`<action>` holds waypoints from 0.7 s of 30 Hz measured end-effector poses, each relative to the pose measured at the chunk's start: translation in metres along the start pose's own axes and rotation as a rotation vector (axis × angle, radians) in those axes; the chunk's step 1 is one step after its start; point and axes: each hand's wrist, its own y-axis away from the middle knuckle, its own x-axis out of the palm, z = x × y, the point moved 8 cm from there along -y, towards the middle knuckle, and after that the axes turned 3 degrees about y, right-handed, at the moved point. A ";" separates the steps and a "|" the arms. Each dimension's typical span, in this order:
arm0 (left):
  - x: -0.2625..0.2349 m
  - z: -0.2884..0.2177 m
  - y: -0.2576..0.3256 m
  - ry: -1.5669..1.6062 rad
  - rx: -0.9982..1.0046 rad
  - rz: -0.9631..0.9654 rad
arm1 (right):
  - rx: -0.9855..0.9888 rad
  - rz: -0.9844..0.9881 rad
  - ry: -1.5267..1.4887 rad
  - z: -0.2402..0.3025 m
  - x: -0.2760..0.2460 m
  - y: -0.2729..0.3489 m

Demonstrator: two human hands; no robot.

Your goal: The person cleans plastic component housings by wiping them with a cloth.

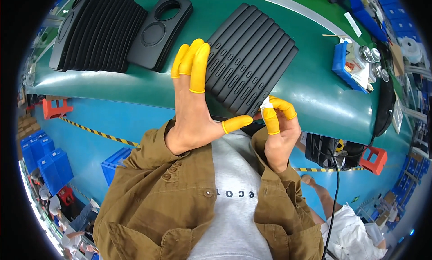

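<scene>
Your right hand [281, 133] pinches a white wad [266, 104] at the near end of the row of black casings [252, 57]; your left hand [191, 110] is spread open at the row's left side, contact unclear. You seem to be wiping that end, which calls for light pressure, keeping the row aligned on the counter [317, 84]. Farther left stand more black panels [143, 55].

A green table [315, 102] with a smooth, shiny top carries everything here. Toward its left end stands a tightly packed row of black panels [101, 33], leaning against one another. Just beside it lie flat black plates [143, 53], the top one with a round hole and a round disc shape. Near the middle sits a slanting row of slotted black cases [252, 57], side by side. A blue bin [339, 61] rests toward the right end
</scene>
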 end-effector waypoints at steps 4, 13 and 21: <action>-0.002 -0.001 0.000 -0.002 -0.016 0.018 | -0.058 -0.009 0.165 0.006 -0.007 -0.007; 0.003 0.002 0.005 0.063 -0.069 0.008 | -0.778 0.326 1.024 0.070 0.048 -0.042; 0.006 -0.001 0.003 0.074 -0.131 0.011 | -0.726 0.005 1.192 0.077 0.019 -0.152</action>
